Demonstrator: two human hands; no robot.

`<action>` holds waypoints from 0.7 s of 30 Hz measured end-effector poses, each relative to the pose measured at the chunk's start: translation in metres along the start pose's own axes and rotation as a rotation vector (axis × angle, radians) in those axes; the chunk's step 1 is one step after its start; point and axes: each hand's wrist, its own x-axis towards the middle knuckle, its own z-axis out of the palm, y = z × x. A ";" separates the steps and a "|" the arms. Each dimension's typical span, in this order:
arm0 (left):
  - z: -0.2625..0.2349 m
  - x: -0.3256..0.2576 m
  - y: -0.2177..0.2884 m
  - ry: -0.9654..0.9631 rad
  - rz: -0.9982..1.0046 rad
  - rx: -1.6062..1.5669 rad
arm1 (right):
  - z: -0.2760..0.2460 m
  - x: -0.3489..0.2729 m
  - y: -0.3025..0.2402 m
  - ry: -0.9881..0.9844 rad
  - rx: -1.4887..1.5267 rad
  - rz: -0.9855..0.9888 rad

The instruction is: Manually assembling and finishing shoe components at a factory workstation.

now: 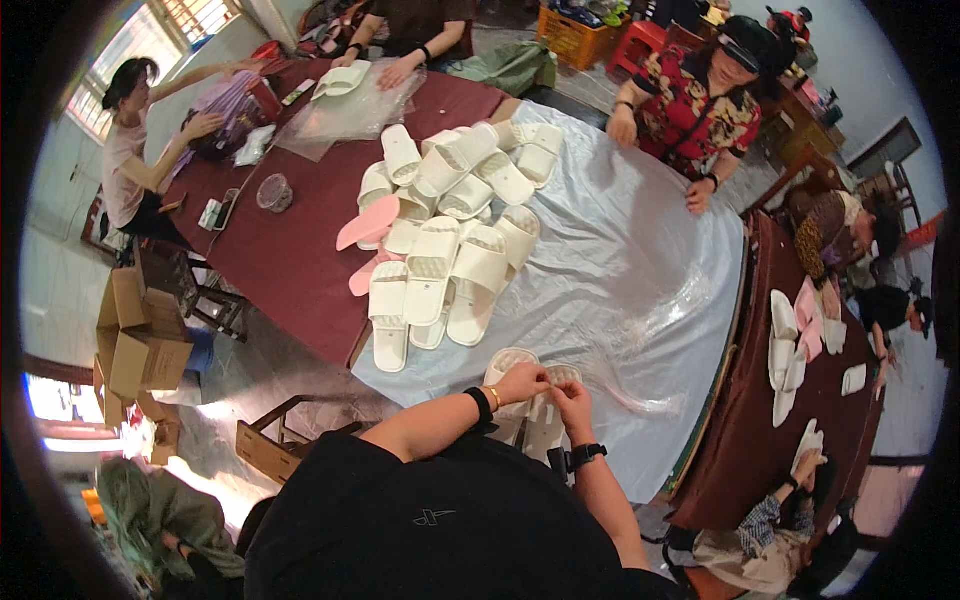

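A pair of white slippers (543, 432) lies on the pale blue sheet (600, 300) at the near edge of the table, right in front of me. Over them my left hand (524, 383) and my right hand (572, 404) meet, fingertips pinched close together. Whatever sits between the fingers is too small to make out, and the hands partly cover the slippers. Just beyond is a heap of white slippers (432, 262), overlapping at various angles. A pink slipper (368, 222) sticks out on the heap's left side.
Crumpled clear plastic (650, 403) lies right of my hands. A clear round tub (275, 192) stands on the dark red cloth (290, 290). Co-workers sit around; one handles a slipper on a plastic sheet (350, 110). Left are a cardboard box (150, 350) and a wooden chair (270, 450).
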 end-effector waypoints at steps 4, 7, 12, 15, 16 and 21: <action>-0.005 -0.001 -0.003 0.026 0.028 0.049 | 0.008 0.003 -0.008 -0.012 -0.074 0.019; -0.007 -0.001 0.004 -0.009 0.001 0.045 | 0.011 0.001 -0.016 -0.035 -0.123 0.002; 0.000 -0.004 0.002 0.028 0.001 -0.010 | 0.003 0.001 -0.015 -0.091 -0.180 -0.035; -0.002 -0.009 0.003 0.106 0.067 0.017 | 0.003 0.001 -0.015 -0.091 -0.129 -0.009; -0.004 -0.012 0.008 0.134 0.059 0.018 | 0.000 0.002 -0.010 -0.055 -0.058 -0.012; -0.003 -0.012 0.021 0.132 0.119 0.139 | -0.008 0.014 -0.003 -0.040 -0.065 0.005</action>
